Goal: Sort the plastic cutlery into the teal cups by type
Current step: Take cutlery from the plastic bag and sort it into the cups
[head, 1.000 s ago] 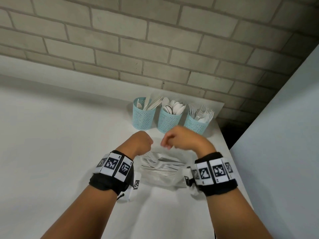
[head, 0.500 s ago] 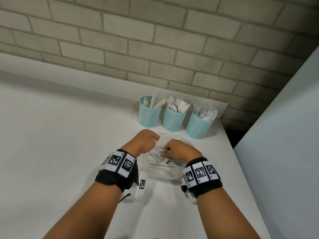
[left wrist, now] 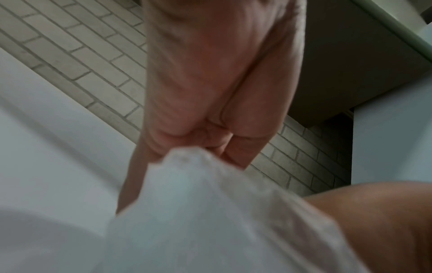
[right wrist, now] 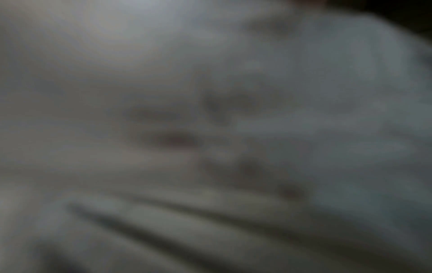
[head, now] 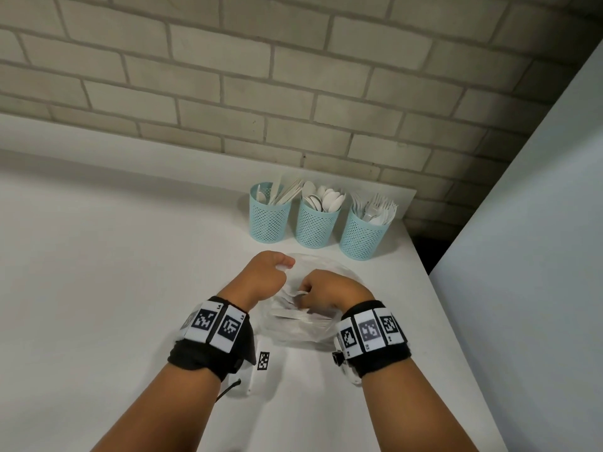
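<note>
Three teal mesh cups stand in a row near the wall: the left cup point(head: 270, 212) holds knives, the middle cup point(head: 317, 220) holds spoons, the right cup point(head: 365, 233) holds forks. In front of them lies a clear plastic bag point(head: 300, 324) with white cutlery inside. My left hand point(head: 266, 277) pinches the bag's edge point(left wrist: 187, 177) and lifts it. My right hand point(head: 326, 290) is curled inside the bag's mouth, gripping a white piece of cutlery; which type is hidden. The right wrist view is a grey blur.
The white counter point(head: 114, 288) runs wide to the left. Its right edge point(head: 456, 337) falls off close beside the bag, next to a pale blue panel point(head: 538, 256). A brick wall point(head: 293, 93) rises behind the cups.
Both hands dropped from above the bag down onto it. The left now pinches the bag's edge, and the right has gone into the bag's mouth.
</note>
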Available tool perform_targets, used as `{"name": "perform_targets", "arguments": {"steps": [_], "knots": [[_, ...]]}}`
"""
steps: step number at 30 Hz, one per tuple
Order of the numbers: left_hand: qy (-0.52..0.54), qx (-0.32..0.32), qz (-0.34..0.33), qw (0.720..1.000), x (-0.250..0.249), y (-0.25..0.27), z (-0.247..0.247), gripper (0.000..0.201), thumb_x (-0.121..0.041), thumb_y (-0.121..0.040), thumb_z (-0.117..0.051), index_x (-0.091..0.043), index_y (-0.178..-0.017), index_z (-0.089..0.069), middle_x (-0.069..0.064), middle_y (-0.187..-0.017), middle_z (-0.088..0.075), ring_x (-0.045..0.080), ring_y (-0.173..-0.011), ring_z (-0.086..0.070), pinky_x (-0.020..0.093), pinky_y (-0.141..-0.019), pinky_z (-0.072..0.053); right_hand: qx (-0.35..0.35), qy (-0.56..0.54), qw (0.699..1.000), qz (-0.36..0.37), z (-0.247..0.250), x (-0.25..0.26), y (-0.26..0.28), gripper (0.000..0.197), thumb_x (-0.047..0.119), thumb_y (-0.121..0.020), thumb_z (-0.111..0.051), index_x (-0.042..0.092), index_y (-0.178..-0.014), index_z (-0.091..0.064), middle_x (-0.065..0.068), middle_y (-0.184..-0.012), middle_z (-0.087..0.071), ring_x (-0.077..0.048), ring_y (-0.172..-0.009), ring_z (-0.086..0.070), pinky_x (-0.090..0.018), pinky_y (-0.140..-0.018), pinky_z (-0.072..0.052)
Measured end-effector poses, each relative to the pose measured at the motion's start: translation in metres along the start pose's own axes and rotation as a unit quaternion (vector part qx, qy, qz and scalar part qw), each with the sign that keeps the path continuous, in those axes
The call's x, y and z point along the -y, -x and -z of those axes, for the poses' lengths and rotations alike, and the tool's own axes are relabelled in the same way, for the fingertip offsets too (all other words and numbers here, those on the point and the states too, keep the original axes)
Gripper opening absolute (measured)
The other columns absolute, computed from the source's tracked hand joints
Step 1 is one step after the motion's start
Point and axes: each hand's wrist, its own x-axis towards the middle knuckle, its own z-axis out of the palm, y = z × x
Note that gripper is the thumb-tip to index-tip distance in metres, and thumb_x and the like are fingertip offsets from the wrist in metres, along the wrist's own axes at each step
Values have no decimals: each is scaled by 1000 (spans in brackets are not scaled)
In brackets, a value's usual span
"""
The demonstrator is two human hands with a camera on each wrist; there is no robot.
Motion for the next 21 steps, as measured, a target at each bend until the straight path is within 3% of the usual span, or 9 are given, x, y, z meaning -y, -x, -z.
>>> {"name": "perform_targets", "arguments": {"steps": [2,4,6,9,12,18,21], "knots": [[-2,4,-5,1000,-1,1,-1,50,13,-83,-36,-7,-123,-58,5,-133,-54,15,-121,-48,17,-83,-36,-13,12,1000,6,-3,5,-1,22,31,-87,-61,14,-74,-57,1,-76,-59,-17,-75,-53,-24,-61,-37],[-4,6,-11,1000,-1,2,-1,51,13,-82,-36,-8,-124,-57,5,-132,-55,14,-117,-49,15,-79,-38,-11,22,1000,3,-5,10,-2,24,35,-88,-60,12,-92,-62,-2,-92,-64,-21,-89,-59,-27,-73,-45],[-5,4,-15,1000,-2,3,-1,50,13,-83,-37,-7,-124,-57,5,-132,-55,16,-120,-50,17,-83,-36,-9,41,999,-5,-6,13,-4,38,38,-89,-58,9,-114,-58,-6,-115,-63,-23,-104,-59,-32,-86,-45],[-4,-2,-15,1000,-2,4,0,48,11,-86,-36,-7,-126,-56,5,-134,-54,18,-123,-48,18,-88,-33,-7,63,998,-3,-7,15,-3,43,36,-92,-55,6,-123,-54,-9,-123,-60,-25,-111,-56,-31,-89,-42],[8,-8,-14,1000,-1,5,0,48,11,-87,-36,-7,-127,-55,4,-134,-53,17,-127,-44,18,-95,-29,-9,69,998,1,-5,14,-2,41,35,-92,-55,4,-120,-55,-11,-121,-61,-26,-109,-57,-31,-86,-42],[24,-15,-9,1000,-1,8,0,48,11,-87,-35,-7,-126,-55,4,-134,-53,18,-128,-44,19,-95,-29,-13,79,997,17,-7,14,-1,39,38,-91,-55,4,-111,-56,-12,-113,-62,-25,-97,-58,-29,-75,-38],[28,-28,-8,999,-2,9,2,51,12,-85,-35,-10,-127,-55,3,-135,-51,18,-126,-44,16,-88,-33,-43,86,994,44,-10,14,0,20,28,-91,-57,10,-95,-52,-13,-110,-62,-22,-90,-53,-28,-73,-36]]}}
